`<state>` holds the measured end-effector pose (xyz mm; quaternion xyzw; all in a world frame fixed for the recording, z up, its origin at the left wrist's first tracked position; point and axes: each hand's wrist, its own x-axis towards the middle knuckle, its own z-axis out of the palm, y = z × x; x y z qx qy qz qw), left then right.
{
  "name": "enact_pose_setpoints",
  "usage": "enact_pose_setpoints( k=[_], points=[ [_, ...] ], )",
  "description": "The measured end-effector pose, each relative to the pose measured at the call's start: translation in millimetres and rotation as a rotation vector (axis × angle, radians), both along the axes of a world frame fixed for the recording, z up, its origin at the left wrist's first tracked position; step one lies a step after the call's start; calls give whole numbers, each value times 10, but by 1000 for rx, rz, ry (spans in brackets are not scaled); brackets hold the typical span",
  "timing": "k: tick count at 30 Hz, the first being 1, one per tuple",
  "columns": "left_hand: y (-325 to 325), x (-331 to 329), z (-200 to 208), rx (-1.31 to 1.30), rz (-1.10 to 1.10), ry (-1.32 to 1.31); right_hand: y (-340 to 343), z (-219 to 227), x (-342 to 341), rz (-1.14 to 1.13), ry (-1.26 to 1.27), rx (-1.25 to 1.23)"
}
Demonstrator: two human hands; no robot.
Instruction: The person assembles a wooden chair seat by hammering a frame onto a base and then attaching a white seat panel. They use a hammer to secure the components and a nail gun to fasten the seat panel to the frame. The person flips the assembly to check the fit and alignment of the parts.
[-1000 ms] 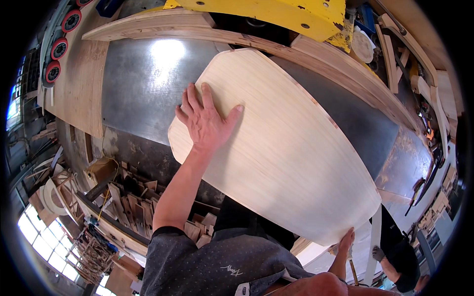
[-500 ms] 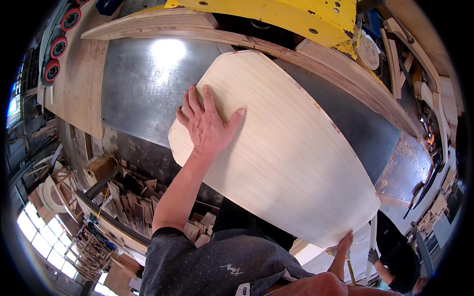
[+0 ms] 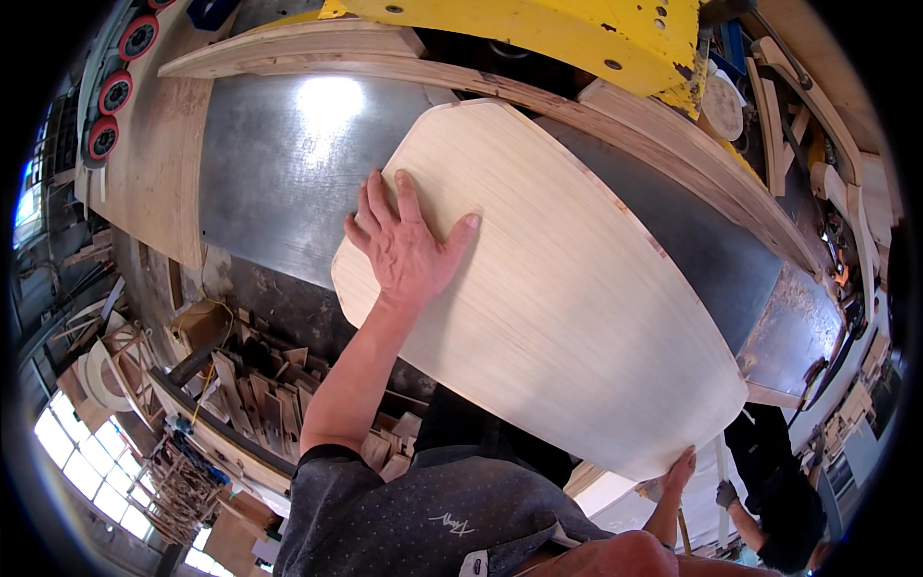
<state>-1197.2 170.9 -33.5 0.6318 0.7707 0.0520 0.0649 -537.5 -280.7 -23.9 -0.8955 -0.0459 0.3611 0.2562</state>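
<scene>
A large pale wooden panel (image 3: pixel 577 317) with cut corners and curved long sides lies slantwise across a grey metal machine table (image 3: pixel 269 183). Its near right end juts past the table edge toward my body. My left hand (image 3: pixel 409 245) rests flat on the panel's far left part, fingers spread and thumb out to the right. At the near right corner, my right hand (image 3: pixel 680 471) holds the panel's edge; the fingers beneath it are hidden. Small reddish-brown patches mark the panel's right-hand edge.
A long wooden fence (image 3: pixel 500 85) runs behind the panel, under a yellow machine body (image 3: pixel 558 34). Red-rimmed rollers (image 3: pixel 115 93) stand at the far left. Wood offcuts (image 3: pixel 264 404) are stacked below the table. A co-worker in dark clothes (image 3: pixel 784 481) stands at the lower right, wearing a glove.
My hands keep their places on the panel, which has barely shifted right in the picture. The co-worker at the lower right has moved slightly.
</scene>
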Motion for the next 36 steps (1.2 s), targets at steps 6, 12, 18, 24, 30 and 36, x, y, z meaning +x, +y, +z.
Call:
enact_pose_setpoints(
  k=[6, 12, 18, 24, 30, 36],
  points=[
    [-23, -9, -17, -7, 16, -9, 121, 7, 14, 4, -59, 28],
    [-45, -11, -9, -19, 41, -6, 188, -15, 50, -34, -57, 35],
    [-67, 7, -9, -37, 68, -19, 247, -11, 241, 15, -46, 1],
    [-73, 21, 6, -41, 75, -21, 368, -3, 263, 72, -88, -49],
    [-91, 35, 0, -45, 86, -16, 480, 69, 278, 70, -46, -34],
    [-107, 97, 16, -40, 101, -6, 727, 63, 171, 100, -82, 22]
  ],
)
